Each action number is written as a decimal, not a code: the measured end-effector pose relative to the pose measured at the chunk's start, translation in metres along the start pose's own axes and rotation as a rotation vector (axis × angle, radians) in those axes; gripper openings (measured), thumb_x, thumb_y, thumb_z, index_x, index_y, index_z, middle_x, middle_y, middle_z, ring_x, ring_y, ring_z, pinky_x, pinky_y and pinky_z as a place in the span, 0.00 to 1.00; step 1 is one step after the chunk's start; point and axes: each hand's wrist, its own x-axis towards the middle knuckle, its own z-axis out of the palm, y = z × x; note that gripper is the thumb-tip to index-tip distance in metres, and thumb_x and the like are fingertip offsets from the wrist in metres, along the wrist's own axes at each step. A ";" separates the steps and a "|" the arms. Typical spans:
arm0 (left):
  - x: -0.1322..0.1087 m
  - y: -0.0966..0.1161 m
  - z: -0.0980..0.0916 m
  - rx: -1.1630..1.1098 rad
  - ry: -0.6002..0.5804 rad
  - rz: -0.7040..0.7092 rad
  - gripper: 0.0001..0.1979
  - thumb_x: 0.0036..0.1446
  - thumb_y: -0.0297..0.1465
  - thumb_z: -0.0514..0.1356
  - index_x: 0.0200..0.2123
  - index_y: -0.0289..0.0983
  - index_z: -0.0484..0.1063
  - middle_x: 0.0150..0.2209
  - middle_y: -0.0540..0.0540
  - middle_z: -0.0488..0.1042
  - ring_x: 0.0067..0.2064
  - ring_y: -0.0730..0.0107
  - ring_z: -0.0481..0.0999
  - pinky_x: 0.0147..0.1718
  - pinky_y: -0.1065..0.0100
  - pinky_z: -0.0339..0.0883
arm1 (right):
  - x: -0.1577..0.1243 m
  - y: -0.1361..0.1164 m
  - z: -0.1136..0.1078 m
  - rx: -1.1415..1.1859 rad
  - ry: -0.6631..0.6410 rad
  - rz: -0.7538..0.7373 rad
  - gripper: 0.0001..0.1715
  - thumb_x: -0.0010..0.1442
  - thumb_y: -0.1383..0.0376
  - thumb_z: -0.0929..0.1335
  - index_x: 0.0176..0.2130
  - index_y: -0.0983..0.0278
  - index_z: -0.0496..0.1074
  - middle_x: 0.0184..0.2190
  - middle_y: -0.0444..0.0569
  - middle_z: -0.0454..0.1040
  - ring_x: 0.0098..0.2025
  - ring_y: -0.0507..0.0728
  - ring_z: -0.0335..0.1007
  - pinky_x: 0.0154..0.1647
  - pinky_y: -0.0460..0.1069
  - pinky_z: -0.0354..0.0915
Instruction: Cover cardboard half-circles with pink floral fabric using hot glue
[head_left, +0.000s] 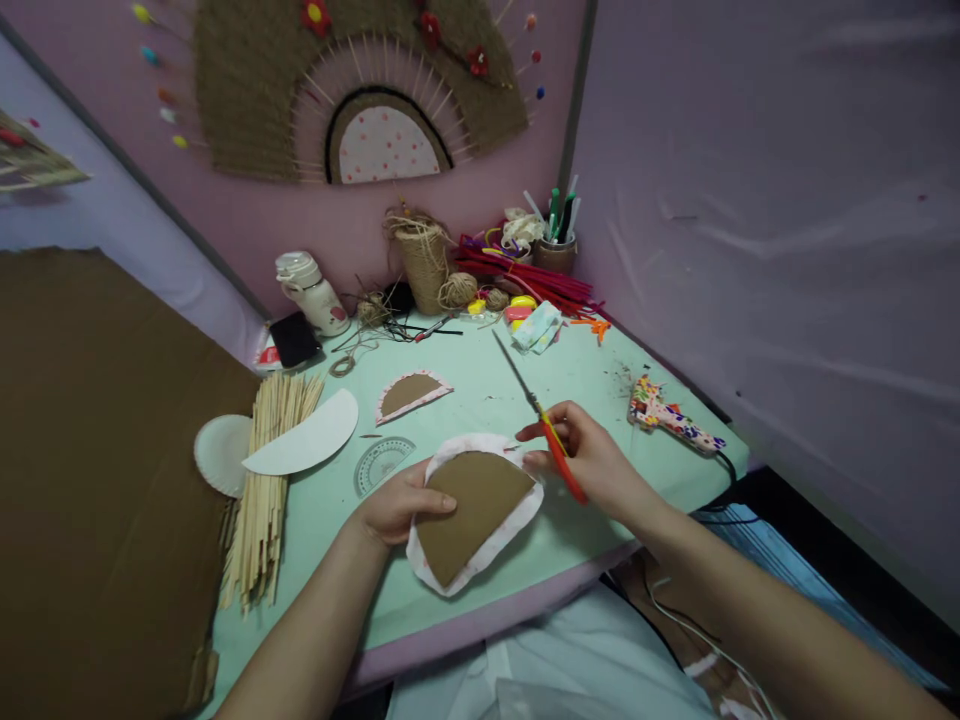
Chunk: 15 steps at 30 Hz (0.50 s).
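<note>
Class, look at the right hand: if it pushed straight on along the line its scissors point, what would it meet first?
Beyond the scissors in the right hand lies bare table, then probably the ball of twine near its far edge; depth is hard to judge.

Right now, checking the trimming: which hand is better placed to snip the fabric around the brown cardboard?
Probably right: the right hand holds the scissors beside the fabric; the left hand holds the cardboard.

Matt brown card semicircle [472, 512] lay on white cloth [517, 525]; scissors [541, 420] had steel blades, glossy orange plastic handles; tabletop [480, 385] was smooth mint.
</note>
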 end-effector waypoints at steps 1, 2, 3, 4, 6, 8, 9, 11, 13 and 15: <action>0.000 -0.001 0.000 -0.001 -0.001 -0.009 0.28 0.41 0.25 0.71 0.49 0.34 0.74 0.40 0.40 0.81 0.37 0.60 0.81 0.37 0.66 0.73 | 0.003 0.001 0.005 -0.012 -0.025 -0.007 0.27 0.43 0.56 0.77 0.35 0.59 0.59 0.37 0.48 0.78 0.33 0.55 0.72 0.32 0.48 0.65; 0.000 -0.001 0.000 -0.002 -0.003 -0.020 0.29 0.40 0.25 0.71 0.50 0.34 0.74 0.40 0.40 0.81 0.37 0.58 0.81 0.37 0.65 0.73 | 0.005 0.003 0.008 -0.036 -0.035 -0.014 0.26 0.44 0.57 0.76 0.35 0.59 0.60 0.36 0.47 0.78 0.33 0.55 0.72 0.32 0.49 0.65; 0.001 -0.002 0.000 -0.002 -0.007 -0.033 0.30 0.40 0.25 0.71 0.50 0.34 0.73 0.41 0.39 0.81 0.38 0.57 0.81 0.37 0.65 0.73 | 0.007 0.004 0.011 -0.063 -0.034 -0.023 0.25 0.45 0.57 0.76 0.35 0.59 0.60 0.34 0.46 0.78 0.33 0.55 0.72 0.33 0.49 0.65; 0.001 -0.002 0.000 -0.002 -0.012 -0.046 0.30 0.40 0.25 0.71 0.51 0.34 0.73 0.41 0.39 0.81 0.39 0.57 0.81 0.37 0.65 0.72 | 0.009 0.005 0.012 -0.088 -0.020 -0.034 0.24 0.46 0.57 0.75 0.35 0.59 0.60 0.31 0.45 0.77 0.32 0.55 0.72 0.32 0.49 0.65; 0.001 -0.002 0.001 -0.003 -0.020 -0.063 0.31 0.41 0.25 0.70 0.52 0.34 0.72 0.42 0.39 0.80 0.40 0.56 0.81 0.38 0.64 0.72 | 0.012 0.008 0.011 -0.115 0.041 -0.058 0.21 0.47 0.57 0.74 0.34 0.59 0.61 0.27 0.43 0.76 0.31 0.56 0.72 0.32 0.49 0.64; 0.001 -0.002 0.001 -0.004 -0.020 -0.061 0.31 0.41 0.25 0.70 0.52 0.35 0.72 0.43 0.39 0.80 0.40 0.57 0.80 0.38 0.64 0.71 | 0.014 0.009 0.006 -0.120 0.130 -0.073 0.20 0.48 0.56 0.74 0.33 0.59 0.61 0.25 0.42 0.74 0.30 0.55 0.71 0.32 0.49 0.64; 0.001 -0.002 0.001 -0.005 -0.019 -0.057 0.31 0.41 0.25 0.70 0.52 0.35 0.72 0.43 0.39 0.80 0.39 0.57 0.80 0.38 0.65 0.71 | 0.015 0.010 0.002 -0.119 0.164 -0.075 0.21 0.48 0.56 0.74 0.33 0.59 0.61 0.25 0.41 0.74 0.29 0.55 0.71 0.32 0.49 0.64; 0.000 -0.001 0.001 -0.007 -0.025 -0.054 0.31 0.41 0.25 0.70 0.52 0.35 0.72 0.43 0.39 0.80 0.38 0.58 0.80 0.37 0.65 0.71 | 0.014 0.009 -0.006 -0.118 0.200 -0.067 0.22 0.47 0.56 0.75 0.34 0.59 0.61 0.24 0.40 0.74 0.28 0.54 0.70 0.31 0.48 0.63; 0.000 -0.001 0.001 -0.010 -0.039 -0.055 0.30 0.41 0.25 0.70 0.52 0.35 0.72 0.42 0.39 0.80 0.37 0.59 0.80 0.36 0.65 0.71 | 0.011 0.006 -0.013 -0.116 0.183 -0.056 0.25 0.46 0.55 0.76 0.34 0.59 0.61 0.25 0.41 0.75 0.28 0.54 0.71 0.30 0.48 0.63; 0.000 -0.001 0.001 -0.012 -0.054 -0.051 0.30 0.41 0.25 0.70 0.52 0.35 0.72 0.42 0.39 0.80 0.37 0.60 0.80 0.36 0.65 0.72 | 0.006 0.001 -0.015 -0.121 0.140 -0.061 0.25 0.45 0.55 0.76 0.34 0.59 0.61 0.28 0.44 0.77 0.30 0.54 0.73 0.31 0.48 0.65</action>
